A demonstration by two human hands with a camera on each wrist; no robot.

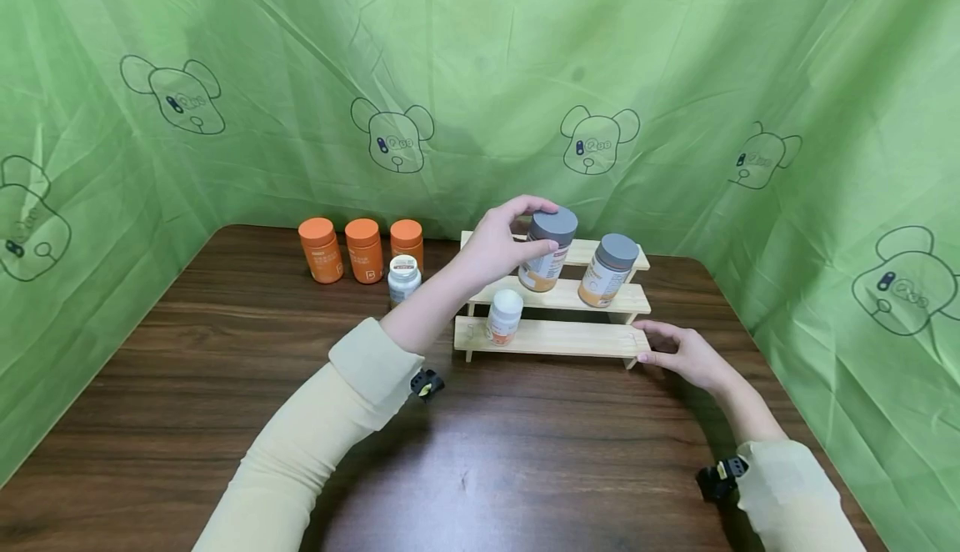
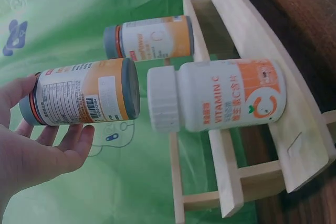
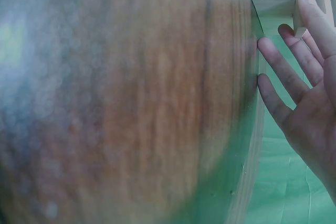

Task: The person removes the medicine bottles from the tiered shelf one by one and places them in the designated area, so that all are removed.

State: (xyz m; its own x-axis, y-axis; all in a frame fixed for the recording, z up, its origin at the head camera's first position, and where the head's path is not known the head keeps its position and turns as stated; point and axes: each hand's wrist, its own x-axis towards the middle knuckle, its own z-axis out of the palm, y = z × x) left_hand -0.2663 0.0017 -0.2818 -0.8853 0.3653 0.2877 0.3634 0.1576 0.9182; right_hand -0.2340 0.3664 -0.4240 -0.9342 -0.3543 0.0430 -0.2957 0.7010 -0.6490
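My left hand (image 1: 498, 243) grips a grey-lidded supplement bottle (image 1: 543, 268) near its lid, thumb on one side and fingers on the other. In the left wrist view the base of this bottle (image 2: 84, 93) shows, off the steps. A second grey-lidded bottle (image 1: 607, 272) stands on the middle step of a three-tier wooden display rack (image 1: 570, 338). Lower down, a white vitamin C bottle (image 1: 505, 317) is on the bottom step, towards the left. At that step's right end, my right hand (image 1: 686, 358) holds the rack between thumb and fingers.
Left of the rack stand three orange bottles (image 1: 364, 252) in a row. A small white-capped bottle (image 1: 403, 278) stands before the rightmost one, partly behind my left forearm. Green cloth (image 1: 495, 60) hangs around the dark wooden table (image 1: 225, 368).
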